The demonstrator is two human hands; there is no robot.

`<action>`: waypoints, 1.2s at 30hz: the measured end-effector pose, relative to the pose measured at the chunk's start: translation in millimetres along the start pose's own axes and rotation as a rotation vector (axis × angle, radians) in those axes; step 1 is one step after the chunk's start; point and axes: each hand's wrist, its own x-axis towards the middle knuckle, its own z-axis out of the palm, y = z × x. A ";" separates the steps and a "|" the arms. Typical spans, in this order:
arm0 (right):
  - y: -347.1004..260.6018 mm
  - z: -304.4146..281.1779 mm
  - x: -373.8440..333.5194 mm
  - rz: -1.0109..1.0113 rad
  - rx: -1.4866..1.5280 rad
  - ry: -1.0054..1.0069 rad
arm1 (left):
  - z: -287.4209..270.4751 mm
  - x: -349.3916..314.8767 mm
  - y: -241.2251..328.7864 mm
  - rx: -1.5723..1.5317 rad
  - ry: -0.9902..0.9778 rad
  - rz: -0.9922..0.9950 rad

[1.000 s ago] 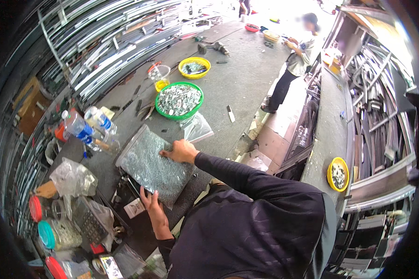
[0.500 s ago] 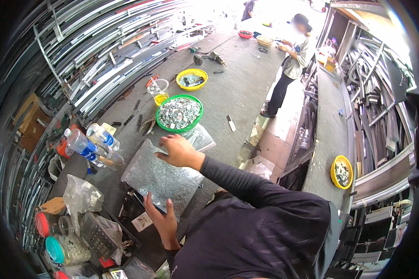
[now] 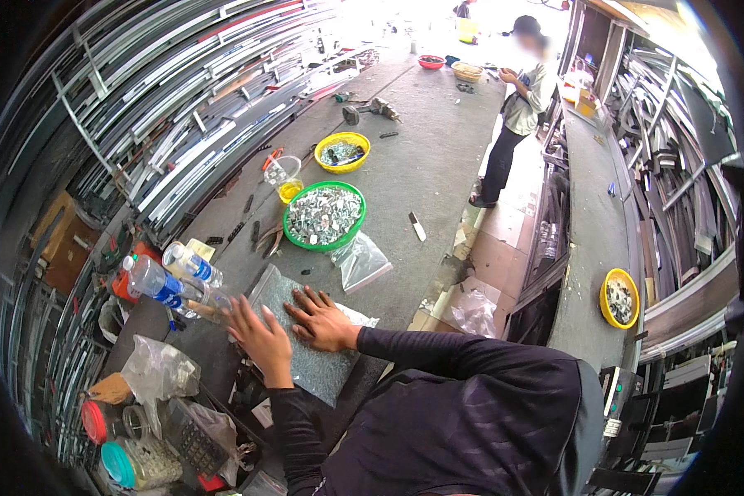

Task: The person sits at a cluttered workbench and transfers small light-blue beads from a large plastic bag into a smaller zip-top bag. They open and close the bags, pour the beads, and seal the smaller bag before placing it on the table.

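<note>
A flat, silvery-grey plastic bag point(image 3: 316, 376) lies near me on the grey-covered bench. My right hand point(image 3: 326, 322) rests on its upper part, palm down with fingers spread. My left hand point(image 3: 262, 341) is open beside the bag's left edge; its fingers point up toward the bottles and nothing is in them. I cannot tell whether it touches the bag. Just beyond stands a green basket point(image 3: 359, 233) heaped with small metal pieces, and a clear plastic bag point(image 3: 362, 263) lies against its near side.
Water bottles point(image 3: 161, 283) stand left of my hands, near lidded jars point(image 3: 124, 465). A yellow basket point(image 3: 342, 165) and a power drill point(image 3: 372, 111) are farther along the bench. A person point(image 3: 521, 107) stands beyond on the right. Metal profiles point(image 3: 198, 91) fill the left racks.
My right hand has come down flat onto the silvery bag. My left hand has moved from the bag's near edge up to its left side. The bag has shifted nearer to me.
</note>
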 end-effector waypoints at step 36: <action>-5.8 9.5 11.5 -0.175 0.191 0.260 | 15.8 -134.9 6.8 -0.114 -0.052 0.080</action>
